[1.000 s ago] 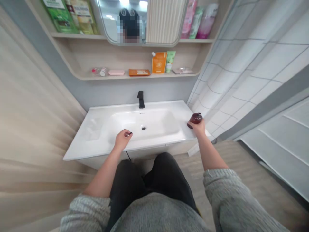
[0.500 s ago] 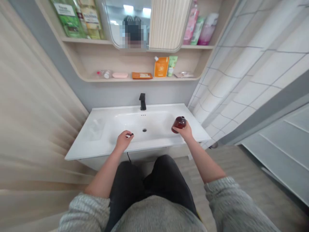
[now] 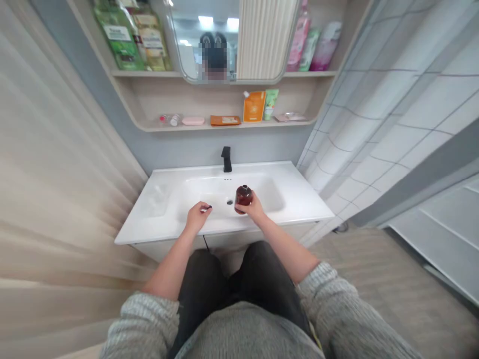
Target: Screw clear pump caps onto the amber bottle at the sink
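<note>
My right hand (image 3: 255,208) is wrapped round a brown, see-through bottle (image 3: 243,197) with an uncapped neck, held nearly upright over the front of the white sink (image 3: 275,192). To its left, my left hand (image 3: 197,217) pinches a small black piece (image 3: 209,207) between thumb and fingertips; it looks like a cap, but most of it is hidden. The two hands are apart, on either side of the drain hole (image 3: 229,202). Behind them a black faucet (image 3: 226,159) stands at the basin's back edge.
A clear tray-like item (image 3: 157,199) lies on the counter's left. Above, a wall shelf (image 3: 224,127) holds an orange pouch (image 3: 254,106), a green tube (image 3: 270,104), a pink case (image 3: 193,120) and an orange packet (image 3: 225,120). Curtains (image 3: 56,174) hang at the left.
My right hand has brought the brown bottle left, from the basin's right side to near the drain. My left hand keeps its pinch on the black piece. The view has shifted slightly.
</note>
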`<state>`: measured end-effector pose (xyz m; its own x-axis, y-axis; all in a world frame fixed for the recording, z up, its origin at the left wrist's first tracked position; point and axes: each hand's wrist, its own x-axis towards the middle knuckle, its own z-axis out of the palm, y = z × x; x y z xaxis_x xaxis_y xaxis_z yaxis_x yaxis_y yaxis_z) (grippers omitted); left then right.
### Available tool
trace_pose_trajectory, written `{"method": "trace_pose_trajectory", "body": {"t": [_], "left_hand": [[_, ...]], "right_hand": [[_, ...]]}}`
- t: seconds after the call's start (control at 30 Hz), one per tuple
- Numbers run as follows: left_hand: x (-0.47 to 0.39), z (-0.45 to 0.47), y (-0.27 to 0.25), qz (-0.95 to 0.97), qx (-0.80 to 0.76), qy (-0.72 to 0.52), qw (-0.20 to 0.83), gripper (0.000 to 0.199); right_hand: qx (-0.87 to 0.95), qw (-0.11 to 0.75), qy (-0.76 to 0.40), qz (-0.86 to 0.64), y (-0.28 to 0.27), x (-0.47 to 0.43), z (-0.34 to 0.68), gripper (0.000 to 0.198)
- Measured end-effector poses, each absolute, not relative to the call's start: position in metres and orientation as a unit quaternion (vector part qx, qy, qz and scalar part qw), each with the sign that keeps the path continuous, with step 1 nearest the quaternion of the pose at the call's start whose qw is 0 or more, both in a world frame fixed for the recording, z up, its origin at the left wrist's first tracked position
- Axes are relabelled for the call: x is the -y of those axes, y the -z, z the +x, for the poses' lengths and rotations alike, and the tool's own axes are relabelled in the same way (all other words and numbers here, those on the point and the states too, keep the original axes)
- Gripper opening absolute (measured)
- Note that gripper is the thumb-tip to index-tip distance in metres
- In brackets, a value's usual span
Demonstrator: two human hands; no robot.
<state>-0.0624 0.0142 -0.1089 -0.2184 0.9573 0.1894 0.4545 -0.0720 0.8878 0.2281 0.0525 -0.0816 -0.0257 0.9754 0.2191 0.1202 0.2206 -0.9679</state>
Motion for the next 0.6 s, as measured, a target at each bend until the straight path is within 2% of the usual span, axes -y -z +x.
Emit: {"method": "trace_pose_trajectory", "body": {"t": [0.27, 0.6], "left_hand": [[-0.016, -0.064, 0.115, 0.569, -0.622, -0.474, 0.252, 0.018], [-0.019, -0.067, 0.117, 0.551, -0.616, -0.495, 0.269, 0.022]], "right_hand": [[0.598, 0.459, -0.514, -0.410, 0.102, -0.049, 0.205, 0.082], [0.605, 0.442, -0.544, -0.378, 0.107, -0.047, 0.206, 0.088]]}}
